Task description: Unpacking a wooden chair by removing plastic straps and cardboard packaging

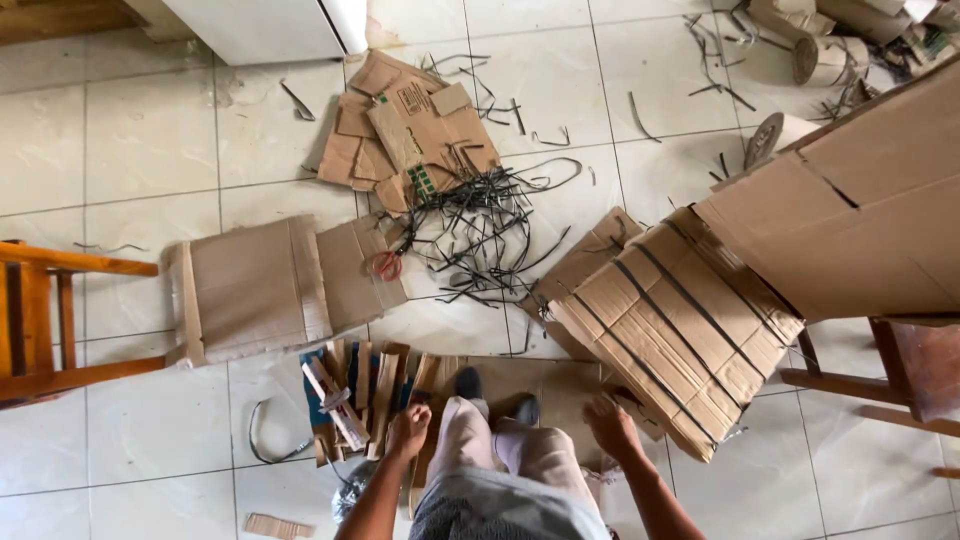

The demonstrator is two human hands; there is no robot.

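Observation:
I look down past my knees at a tiled floor covered in cardboard. My left hand rests fingers curled on a bundle of narrow cardboard strips standing on a dark mat; whether it grips one I cannot tell. My right hand reaches with fingers apart toward the near corner of a large flat cardboard stack marked with black bands, touching or nearly touching its edge. A flat cardboard sheet lies under my feet.
A flattened box with red-handled scissors lies ahead, beside a tangle of black straps and a pile of cardboard pieces. Wooden chairs stand left and right. Cardboard rolls lie far right.

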